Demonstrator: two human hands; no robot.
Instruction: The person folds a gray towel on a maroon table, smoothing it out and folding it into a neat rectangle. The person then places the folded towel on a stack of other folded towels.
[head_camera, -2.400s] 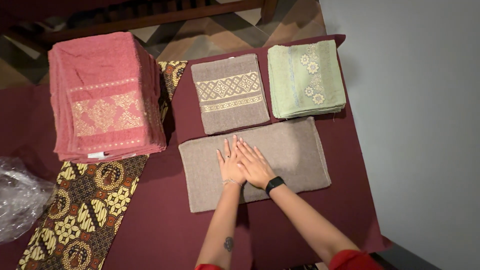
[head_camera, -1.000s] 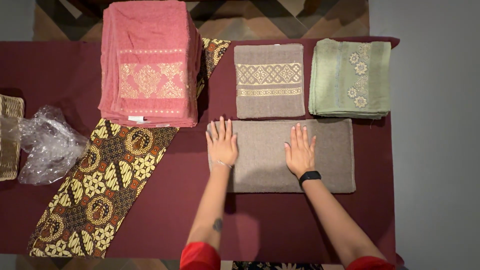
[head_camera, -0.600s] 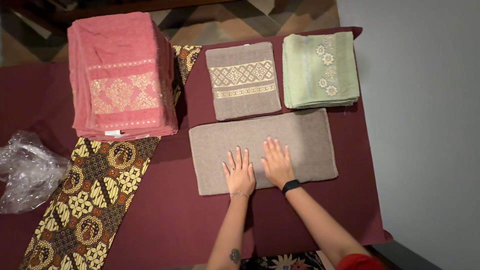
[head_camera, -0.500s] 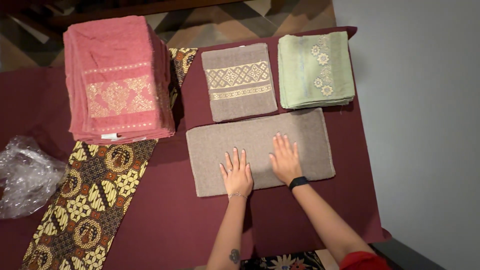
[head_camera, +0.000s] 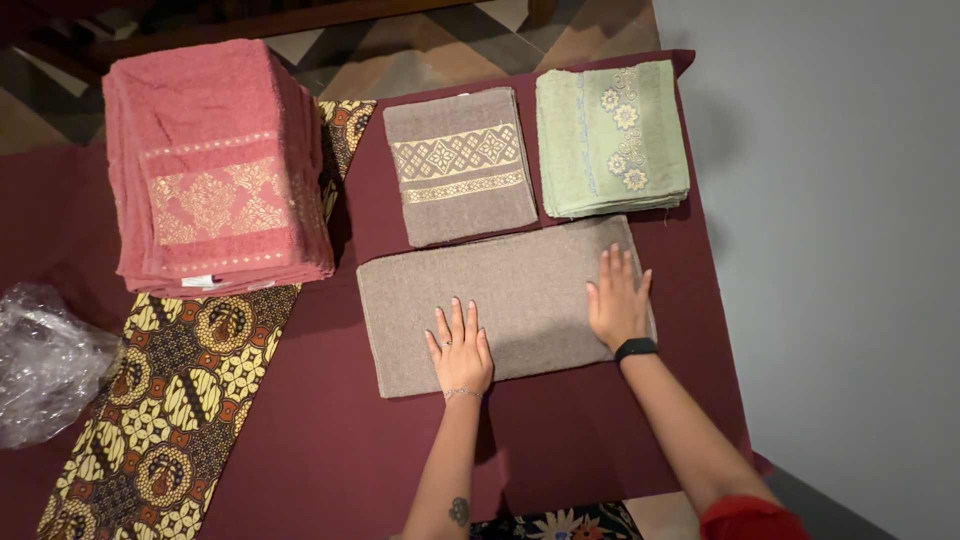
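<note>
Brown towel (head_camera: 520, 290) pinned flat on tabletop (head_camera: 330, 440) | left hand (head_camera: 460, 352), right hand (head_camera: 618, 300): grips spread apart, pressed down, evidently for smoothing.

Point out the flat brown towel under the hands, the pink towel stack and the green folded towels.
flat brown towel (head_camera: 520, 285), head view, bare middle of its top face.
pink towel stack (head_camera: 205, 165), head view, top towel near its gold band.
green folded towels (head_camera: 610, 140), head view, centre of the top towel.

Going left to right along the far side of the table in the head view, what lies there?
Crumpled clear plastic → tall stack of pink towels → folded brown towel with gold band → folded green towels.
</note>
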